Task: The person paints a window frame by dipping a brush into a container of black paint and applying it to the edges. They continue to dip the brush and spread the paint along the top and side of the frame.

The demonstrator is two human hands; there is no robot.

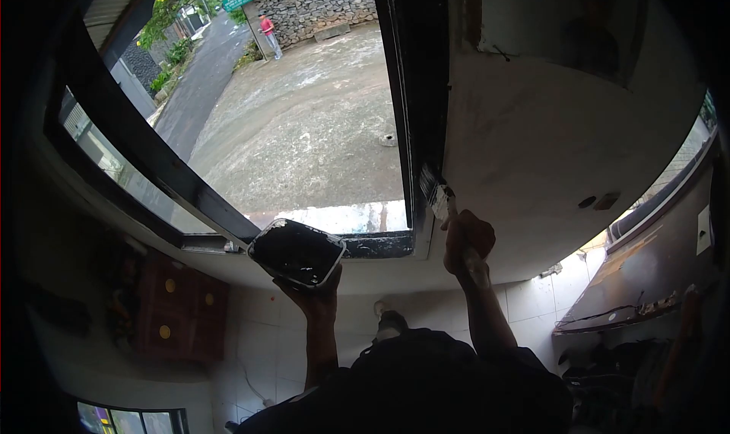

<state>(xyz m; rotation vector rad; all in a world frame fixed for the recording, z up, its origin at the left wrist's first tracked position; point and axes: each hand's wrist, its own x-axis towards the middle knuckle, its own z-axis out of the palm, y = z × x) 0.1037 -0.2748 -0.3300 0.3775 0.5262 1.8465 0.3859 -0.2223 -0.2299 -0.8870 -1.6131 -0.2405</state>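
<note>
Black window frame [414, 92] across centre and upper left, concrete yard [304, 122] beyond. White wall [547, 145] at right. Dark tray of black paint [296, 251] low centre, propped from below on left hand [318, 297], fingers curled under its edge. Right hand [465, 240] right of centre, fingers wrapped around paintbrush [437, 194], bristles touching frame.

From my feed the tray [296, 253] is full of glossy black paint with a pale rim, same black as the window frame [407, 92]. Brush [437, 194] bristles look whitish with dark tips (hard to tell). Wall [532, 145] is smudgy off-white, floor tiles [266, 343] white
</note>
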